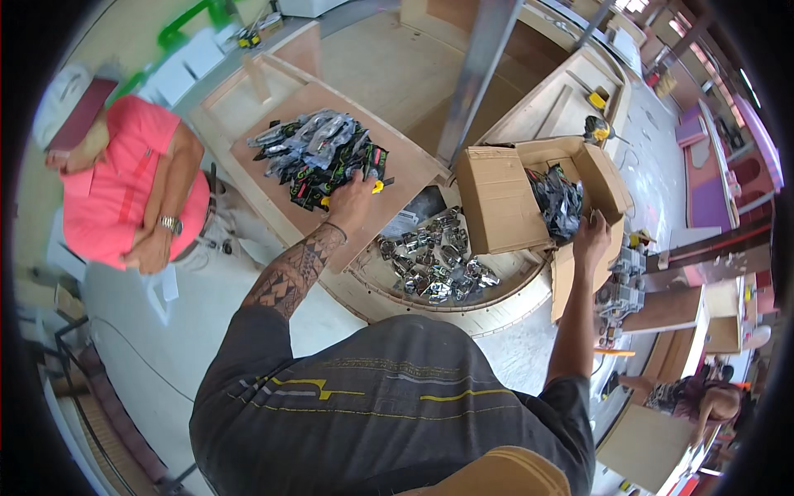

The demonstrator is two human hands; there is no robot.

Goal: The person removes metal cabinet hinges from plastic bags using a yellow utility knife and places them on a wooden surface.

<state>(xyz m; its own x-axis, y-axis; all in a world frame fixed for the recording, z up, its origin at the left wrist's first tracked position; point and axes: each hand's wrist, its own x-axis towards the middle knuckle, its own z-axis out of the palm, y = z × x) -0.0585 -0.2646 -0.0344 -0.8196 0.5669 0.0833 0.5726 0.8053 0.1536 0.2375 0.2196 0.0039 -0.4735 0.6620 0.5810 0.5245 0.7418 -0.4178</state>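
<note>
My left hand is closed at the near edge of a heap of black and grey plastic packets on a brown board. A slim yellow-and-black tool runs through its grip, yellow showing on both sides; its exact kind is hidden. On the right, my right hand grips the near right edge of an open cardboard box, its fingers curled. Dark plastic packets lie inside that box. Between my hands, many shiny metal hinge-like fittings lie loose in a curved wooden tray.
A person in a pink shirt stands at the left, arms folded. A metal post rises behind the box. Power drills rest beyond it. Another person bends at the far right beside wooden panels.
</note>
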